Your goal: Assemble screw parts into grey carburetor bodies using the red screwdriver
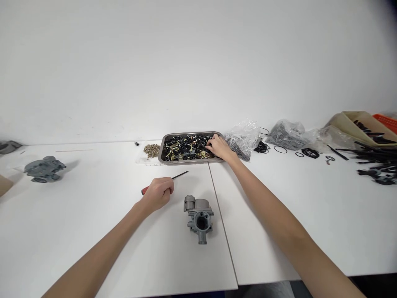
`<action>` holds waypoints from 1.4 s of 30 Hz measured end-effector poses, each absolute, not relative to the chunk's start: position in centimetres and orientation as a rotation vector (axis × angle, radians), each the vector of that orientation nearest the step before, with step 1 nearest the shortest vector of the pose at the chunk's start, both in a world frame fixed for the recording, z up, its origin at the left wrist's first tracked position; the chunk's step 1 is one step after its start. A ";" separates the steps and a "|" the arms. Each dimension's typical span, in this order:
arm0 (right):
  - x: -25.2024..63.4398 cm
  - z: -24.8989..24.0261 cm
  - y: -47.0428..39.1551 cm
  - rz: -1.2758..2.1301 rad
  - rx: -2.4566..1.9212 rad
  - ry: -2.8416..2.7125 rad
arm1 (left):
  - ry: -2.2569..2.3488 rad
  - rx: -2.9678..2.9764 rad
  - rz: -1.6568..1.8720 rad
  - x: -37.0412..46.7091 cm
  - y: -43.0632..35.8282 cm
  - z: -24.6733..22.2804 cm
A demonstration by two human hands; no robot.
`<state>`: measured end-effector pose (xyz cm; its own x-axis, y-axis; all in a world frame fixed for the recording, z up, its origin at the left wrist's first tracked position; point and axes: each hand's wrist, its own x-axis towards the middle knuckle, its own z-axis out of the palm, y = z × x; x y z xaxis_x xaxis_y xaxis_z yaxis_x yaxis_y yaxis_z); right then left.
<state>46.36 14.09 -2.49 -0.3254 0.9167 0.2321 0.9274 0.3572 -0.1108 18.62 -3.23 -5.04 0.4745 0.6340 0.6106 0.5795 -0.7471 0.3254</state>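
Note:
My left hand [159,193] is closed around a screwdriver [144,190] with a red and black handle, its dark shaft pointing away to the right. Reaching forward, my right hand [217,147] dips into the right end of a metal tray [160,156]. The tray holds many small black and brass-coloured parts [186,147]. Its fingers are bent down among those parts; whether they pinch one is hidden. A grey metal carburetor [201,219] stands on the white table in front of me, between my forearms, touched by neither hand.
Left of the tray lies a pile of small brass pieces [151,150]. Another carburetor [45,169] sits at the far left. Along the right are clear plastic bags [285,134] of dark parts, black rings [310,153], a beige bin [347,124] and black tubes [378,155]. A seam [221,219] crosses the table.

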 end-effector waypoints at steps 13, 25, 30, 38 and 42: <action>46.4 -1.3 14.1 0.156 -1.588 -2.328 | 1.061 2.654 1.149 18.6 -3.2 -4.7; 46.4 4.1 11.8 0.462 -1.347 -2.260 | 1.090 2.656 1.231 18.2 -3.1 -4.7; 42.1 6.0 7.4 0.631 -1.134 -2.379 | 1.332 2.395 1.440 19.2 -3.8 -3.8; 37.2 4.7 1.6 0.943 -0.865 -2.485 | 1.257 2.061 1.382 19.4 -3.4 -3.4; 36.8 4.4 1.7 1.030 -0.858 -2.453 | 1.262 1.954 1.375 19.4 -3.6 -3.6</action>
<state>36.82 1.70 4.40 -0.7580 0.6475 0.0782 0.3976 0.5538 -0.7316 19.42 -3.62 -3.57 0.0910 0.8599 0.5023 0.4265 -0.4894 0.7606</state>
